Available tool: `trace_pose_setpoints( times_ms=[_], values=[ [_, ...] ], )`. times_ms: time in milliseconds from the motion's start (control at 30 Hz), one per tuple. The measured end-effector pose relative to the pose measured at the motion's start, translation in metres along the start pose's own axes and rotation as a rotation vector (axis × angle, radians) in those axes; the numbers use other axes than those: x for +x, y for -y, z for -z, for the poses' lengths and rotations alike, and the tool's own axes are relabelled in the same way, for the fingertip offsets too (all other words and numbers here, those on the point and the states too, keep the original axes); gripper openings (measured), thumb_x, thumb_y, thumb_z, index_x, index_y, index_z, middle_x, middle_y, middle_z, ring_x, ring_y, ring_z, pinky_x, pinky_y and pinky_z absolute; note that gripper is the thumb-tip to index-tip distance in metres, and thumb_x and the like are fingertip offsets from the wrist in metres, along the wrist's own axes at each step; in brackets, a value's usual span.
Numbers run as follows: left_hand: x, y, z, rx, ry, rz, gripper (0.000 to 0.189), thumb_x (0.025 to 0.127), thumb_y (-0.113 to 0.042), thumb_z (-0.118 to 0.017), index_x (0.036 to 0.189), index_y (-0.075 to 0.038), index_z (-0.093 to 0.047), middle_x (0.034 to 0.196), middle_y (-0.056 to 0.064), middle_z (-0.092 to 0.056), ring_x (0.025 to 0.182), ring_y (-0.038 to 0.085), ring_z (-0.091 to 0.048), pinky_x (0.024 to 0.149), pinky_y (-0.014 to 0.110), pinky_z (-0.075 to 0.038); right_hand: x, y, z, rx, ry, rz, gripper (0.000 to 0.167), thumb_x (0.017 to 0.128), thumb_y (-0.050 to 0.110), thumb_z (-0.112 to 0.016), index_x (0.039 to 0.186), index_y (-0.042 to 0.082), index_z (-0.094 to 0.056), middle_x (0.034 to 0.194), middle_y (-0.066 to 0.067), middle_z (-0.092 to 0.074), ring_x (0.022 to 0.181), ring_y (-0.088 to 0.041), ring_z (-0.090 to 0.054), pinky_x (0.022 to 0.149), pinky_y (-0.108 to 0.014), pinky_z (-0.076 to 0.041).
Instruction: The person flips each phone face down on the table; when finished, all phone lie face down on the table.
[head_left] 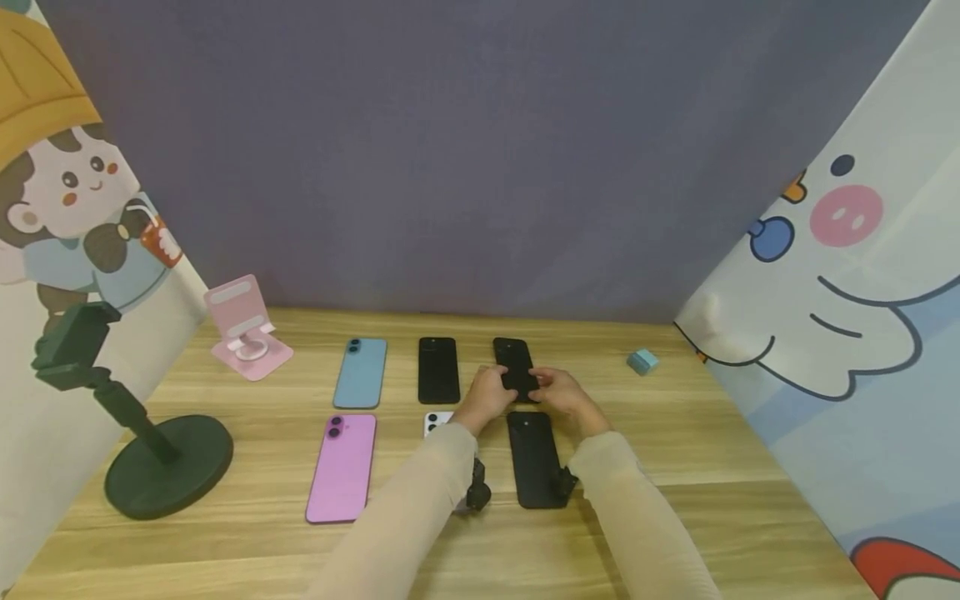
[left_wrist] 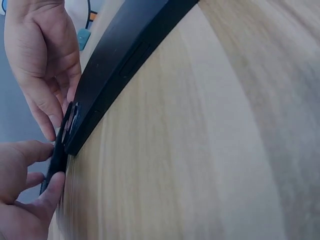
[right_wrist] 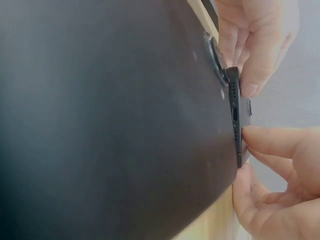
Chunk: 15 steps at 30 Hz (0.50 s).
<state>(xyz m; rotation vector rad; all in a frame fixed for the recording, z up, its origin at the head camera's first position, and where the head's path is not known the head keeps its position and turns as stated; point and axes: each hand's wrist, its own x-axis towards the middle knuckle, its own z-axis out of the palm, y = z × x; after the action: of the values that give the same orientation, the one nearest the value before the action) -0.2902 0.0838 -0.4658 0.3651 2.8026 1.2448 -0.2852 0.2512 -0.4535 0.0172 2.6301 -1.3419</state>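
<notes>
Both hands hold the far-right black smartphone (head_left: 514,360) by its near end. My left hand (head_left: 486,395) pinches its left side; in the left wrist view the left thumb and forefinger (left_wrist: 37,152) lie on opposite faces of its edge. On the other side, my right hand (head_left: 561,393) pinches the right corner, thumb and fingers on it in the right wrist view. That view also shows the held phone's bottom edge (right_wrist: 235,114) with its port and speaker holes. Just nearer, a second black smartphone (head_left: 536,462) lies on the table, its camera bump close to the held phone.
Left of the hands lie another black phone (head_left: 438,372), a blue phone (head_left: 361,373), a pink-purple phone (head_left: 342,469) and a white phone (head_left: 437,418), mostly behind the left forearm. A pink stand (head_left: 242,310) and dark green stand (head_left: 153,442) stand left; a teal block (head_left: 642,361) sits right.
</notes>
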Motion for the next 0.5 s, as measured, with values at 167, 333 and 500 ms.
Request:
trace_pose_setpoints(
  times_ms=[167, 333, 500],
  values=[
    [0.002, 0.002, 0.003, 0.034, 0.029, 0.026, 0.046, 0.088, -0.011, -0.071, 0.128, 0.007, -0.058, 0.125, 0.023, -0.054, 0.119, 0.034, -0.052, 0.103, 0.04, -0.041, 0.002, 0.005, -0.001, -0.034, 0.01, 0.001, 0.053, 0.086, -0.006, -0.066, 0.136, -0.006, -0.05, 0.13, -0.033, -0.049, 0.123, -0.044, -0.044, 0.1, -0.05, -0.042],
    [0.0, 0.002, 0.008, -0.001, 0.076, -0.005, 0.046, 0.091, -0.014, -0.068, 0.13, 0.006, -0.056, 0.127, 0.022, -0.054, 0.119, 0.033, -0.052, 0.101, 0.04, -0.043, 0.0, 0.007, 0.002, -0.051, 0.017, -0.019, 0.052, 0.088, -0.002, -0.065, 0.137, -0.006, -0.049, 0.13, -0.032, -0.049, 0.121, -0.044, -0.046, 0.097, -0.05, -0.045],
    [-0.014, 0.002, 0.03, -0.015, 0.127, -0.133, 0.048, 0.095, -0.018, -0.063, 0.136, 0.004, -0.052, 0.125, 0.023, -0.058, 0.111, 0.034, -0.058, 0.096, 0.043, -0.047, -0.014, 0.006, 0.01, -0.15, 0.005, 0.025, 0.05, 0.095, 0.009, -0.059, 0.14, -0.007, -0.044, 0.13, -0.033, -0.049, 0.119, -0.047, -0.048, 0.094, -0.054, -0.046]
  ],
)
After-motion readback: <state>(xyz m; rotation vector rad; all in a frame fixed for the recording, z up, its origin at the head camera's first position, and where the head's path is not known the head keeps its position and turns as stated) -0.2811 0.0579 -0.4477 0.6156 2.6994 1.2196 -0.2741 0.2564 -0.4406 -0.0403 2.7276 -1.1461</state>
